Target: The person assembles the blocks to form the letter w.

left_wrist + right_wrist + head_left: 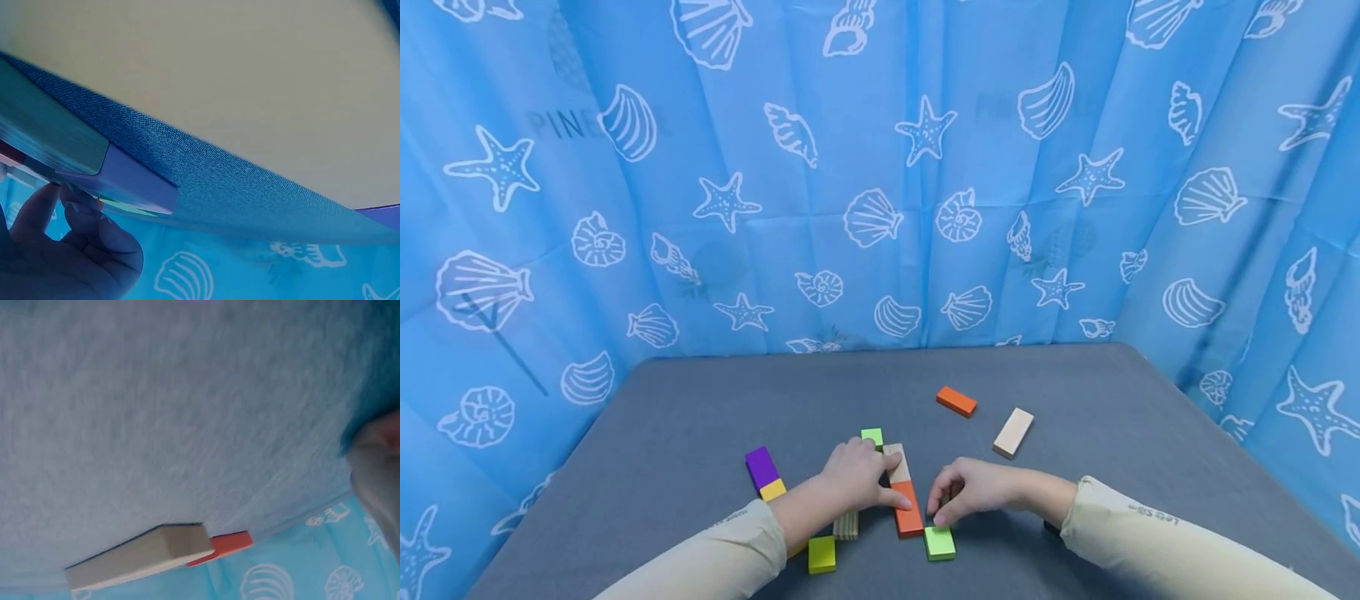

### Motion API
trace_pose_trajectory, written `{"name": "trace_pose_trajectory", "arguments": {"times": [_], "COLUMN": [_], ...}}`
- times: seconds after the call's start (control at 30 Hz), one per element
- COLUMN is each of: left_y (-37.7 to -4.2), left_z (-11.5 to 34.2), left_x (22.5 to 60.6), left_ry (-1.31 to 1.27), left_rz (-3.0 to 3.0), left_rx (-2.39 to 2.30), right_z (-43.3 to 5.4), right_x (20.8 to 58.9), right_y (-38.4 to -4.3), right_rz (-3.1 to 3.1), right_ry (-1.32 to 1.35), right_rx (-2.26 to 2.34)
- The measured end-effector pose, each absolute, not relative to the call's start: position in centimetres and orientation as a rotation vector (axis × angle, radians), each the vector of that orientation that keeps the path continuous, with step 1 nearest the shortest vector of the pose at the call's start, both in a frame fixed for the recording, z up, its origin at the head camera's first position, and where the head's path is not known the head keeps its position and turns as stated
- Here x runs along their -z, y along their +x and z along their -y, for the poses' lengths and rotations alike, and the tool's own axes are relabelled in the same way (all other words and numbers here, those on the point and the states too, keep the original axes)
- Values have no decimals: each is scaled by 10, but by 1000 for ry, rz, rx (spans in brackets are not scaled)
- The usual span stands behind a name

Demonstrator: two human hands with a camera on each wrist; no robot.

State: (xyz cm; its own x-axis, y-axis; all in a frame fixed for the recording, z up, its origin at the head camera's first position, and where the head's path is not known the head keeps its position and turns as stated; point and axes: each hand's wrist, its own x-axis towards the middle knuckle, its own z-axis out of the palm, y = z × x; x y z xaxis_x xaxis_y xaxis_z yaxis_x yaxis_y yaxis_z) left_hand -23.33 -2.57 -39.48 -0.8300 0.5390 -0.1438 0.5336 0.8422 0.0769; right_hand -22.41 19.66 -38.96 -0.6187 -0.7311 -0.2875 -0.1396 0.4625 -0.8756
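Observation:
My left hand (pixel 856 477) lies over the middle of a block arrangement, its index fingertip at a plain wooden block (pixel 898 473) and its thumb resting on an orange block (pixel 908 518). These two blocks lie end to end. A light green block (pixel 872 436) shows just beyond the left fingers. To the right, my right hand (pixel 973 490) has curled fingers, and its thumb and index finger pinch the far end of another light green block (pixel 940 544), beside the orange block's near end. In the left wrist view, the left fingers (pixel 87 237) show behind a purple block (pixel 134 178).
Left of the left forearm, a purple block (pixel 762 467) meets a yellow block (pixel 772 490). A ridged wooden block (pixel 846 526) and a yellow-green block (pixel 822 555) lie near that forearm. Farther back lie a loose orange block (pixel 956 402) and a plain wooden block (pixel 1013 432).

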Motion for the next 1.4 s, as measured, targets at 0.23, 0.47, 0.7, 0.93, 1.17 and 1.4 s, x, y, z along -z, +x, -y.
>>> {"name": "trace_pose_trajectory", "arguments": {"times": [0.23, 0.47, 0.7, 0.93, 1.17, 1.4], "left_y": [-233, -234, -235, -235, -235, -236], "left_z": [25, 25, 26, 27, 29, 28], "left_x": [397, 398, 396, 396, 396, 397], "left_ry": [826, 819, 832, 832, 854, 835], "left_rz": [-2852, -2851, -2847, -2844, -2846, -2843], "left_rx": [-76, -63, -54, -64, -86, -70], "right_z": [-207, -221, -231, -244, -274, -311], "right_x": [385, 381, 379, 383, 383, 381], "right_y": [-244, -272, -291, -304, -311, -308], "right_rz": [-2266, -2550, -2639, -2649, -2642, -2580], "right_ry": [-580, -368, -169, -294, -479, -527], "right_rx": [1214, 1333, 1399, 1305, 1155, 906]}}
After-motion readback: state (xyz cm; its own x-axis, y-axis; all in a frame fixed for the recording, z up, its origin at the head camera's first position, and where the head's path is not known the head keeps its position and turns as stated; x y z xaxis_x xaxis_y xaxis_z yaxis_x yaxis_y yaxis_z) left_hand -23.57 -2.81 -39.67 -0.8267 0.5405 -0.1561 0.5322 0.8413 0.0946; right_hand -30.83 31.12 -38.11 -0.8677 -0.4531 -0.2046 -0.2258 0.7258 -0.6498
